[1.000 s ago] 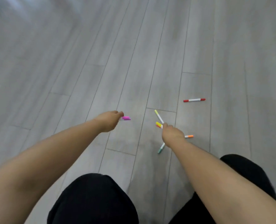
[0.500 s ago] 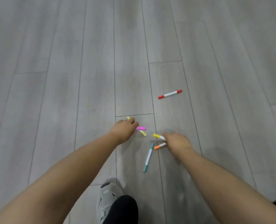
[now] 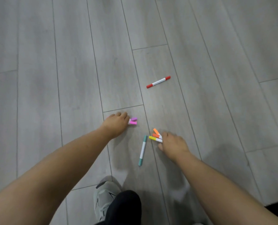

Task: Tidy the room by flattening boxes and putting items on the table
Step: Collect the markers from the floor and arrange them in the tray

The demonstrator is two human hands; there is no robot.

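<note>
Both hands are fisted on markers, the left hand (image 3: 116, 125) now around pink markers (image 3: 133, 121) and the right hand (image 3: 173, 146) having added an orange marker (image 3: 156, 133), so remaining are the teal marker (image 3: 142, 150), pointing near-to-far between them, and the red marker (image 3: 158, 82) farther right, lying slantwise.

A red-capped marker (image 3: 158, 82) and a teal-capped marker (image 3: 142, 150) lie apart on the floor.
</note>
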